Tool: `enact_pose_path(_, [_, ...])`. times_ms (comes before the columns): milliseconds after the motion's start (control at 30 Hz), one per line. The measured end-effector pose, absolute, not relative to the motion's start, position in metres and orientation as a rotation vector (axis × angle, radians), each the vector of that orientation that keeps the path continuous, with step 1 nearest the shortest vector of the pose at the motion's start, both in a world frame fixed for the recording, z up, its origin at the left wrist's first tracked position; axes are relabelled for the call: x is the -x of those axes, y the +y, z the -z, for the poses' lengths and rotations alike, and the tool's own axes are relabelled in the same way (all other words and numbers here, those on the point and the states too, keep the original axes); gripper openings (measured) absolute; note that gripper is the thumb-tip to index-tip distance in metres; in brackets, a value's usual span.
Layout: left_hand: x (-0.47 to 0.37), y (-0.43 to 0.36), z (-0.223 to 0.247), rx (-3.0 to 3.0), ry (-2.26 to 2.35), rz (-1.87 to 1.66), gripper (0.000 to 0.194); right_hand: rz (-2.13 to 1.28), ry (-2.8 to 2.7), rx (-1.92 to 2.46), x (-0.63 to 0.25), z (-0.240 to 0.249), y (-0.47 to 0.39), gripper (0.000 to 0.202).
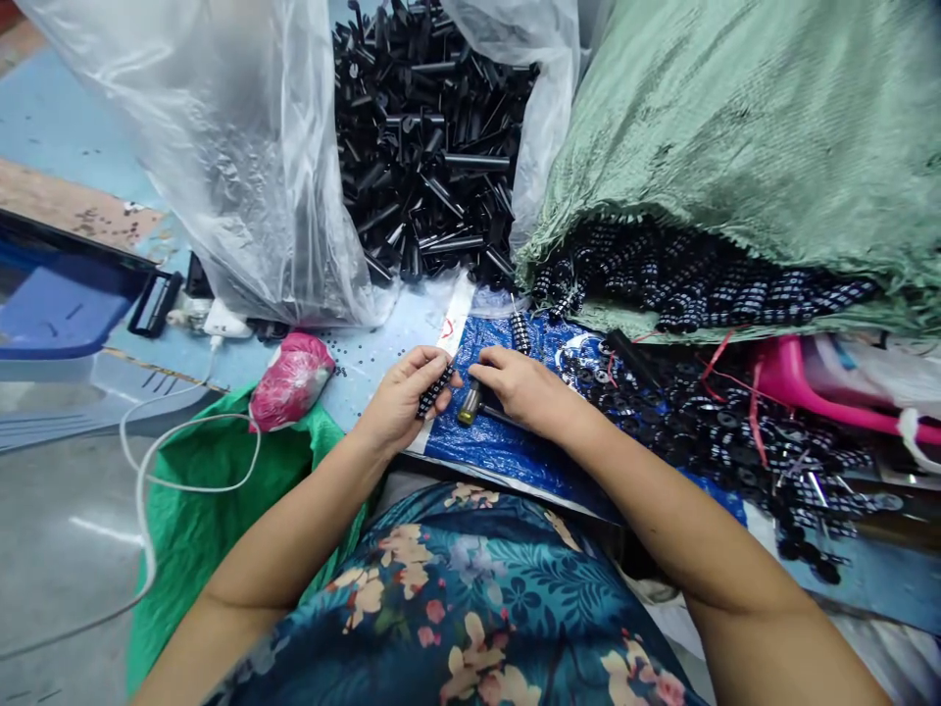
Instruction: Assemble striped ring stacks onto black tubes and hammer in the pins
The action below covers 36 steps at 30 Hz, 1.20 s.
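Note:
My left hand [403, 397] is closed around a black piece with a white checked pattern [435, 388], held over the front edge of the blue plastic sheet [540, 456]. Just to its right, my right hand [523, 387] has its thumb and forefinger bent together; whatever is between the fingertips is too small to make out. Under that hand lies a hammer with a dark handle and a yellowish head end [469, 404]. Another checked piece [520, 331] rests on the sheet beyond my right hand.
Black tubes [448, 162] fill a clear plastic bag [294, 196] ahead. A green woven sack [735, 127] of checked pieces stands right, near a pink basket [790, 378] and loose black parts. At left are a pink bundle [292, 380], a white cable [151, 520] and a blue bin [66, 304].

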<state>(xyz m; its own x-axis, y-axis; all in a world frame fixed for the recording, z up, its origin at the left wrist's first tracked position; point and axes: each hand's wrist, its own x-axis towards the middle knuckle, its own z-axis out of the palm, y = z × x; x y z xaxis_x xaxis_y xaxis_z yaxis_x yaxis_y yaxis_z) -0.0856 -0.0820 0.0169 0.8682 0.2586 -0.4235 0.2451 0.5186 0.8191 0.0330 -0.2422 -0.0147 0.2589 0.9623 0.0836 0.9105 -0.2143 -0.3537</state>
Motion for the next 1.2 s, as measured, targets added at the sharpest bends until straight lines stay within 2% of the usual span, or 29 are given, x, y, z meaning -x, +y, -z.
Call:
enact_pose_path(200, [0.092, -0.081, -0.014, -1.052, 0.578, 0.03, 0.04, -0.247, -1.578, 2.246, -0.037, -0.003, -0.25, 0.02])
enact_pose_path(300, [0.094, -0.077, -0.017, -1.057, 0.566, 0.012, 0.039, -0.108, -1.208, 2.121, -0.037, -0.017, -0.304, 0.02])
enact_pose_path(433, [0.091, -0.078, -0.02, -1.061, 0.559, 0.0, 0.035, -0.048, -0.659, 2.286, -0.02, -0.021, -0.403, 0.022])
enact_pose_path(567, [0.076, -0.098, -0.02, -1.054, 0.496, 0.084, 0.035, -0.036, -0.683, 2.402, 0.008, -0.008, -0.447, 0.023])
enact_pose_path(767, [0.065, -0.131, -0.023, -1.136, 0.411, 0.225, 0.034, 0.087, -0.891, 2.38, 0.007, -0.001, -0.429, 0.023])
enact_pose_path(900, [0.075, -0.128, -0.021, -1.154, 0.41, 0.226, 0.032, 0.197, -0.762, 2.417, 0.001, -0.009, -0.447, 0.024])
enact_pose_path(1100, [0.072, -0.131, -0.017, -1.182, 0.413, 0.263, 0.03, 0.005, -0.578, 2.414, 0.037, -0.01, -0.49, 0.023])
enact_pose_path(1200, [0.064, -0.144, -0.018, -1.187, 0.375, 0.332, 0.032, 0.035, -0.621, 2.386, 0.055, -0.005, -0.491, 0.021])
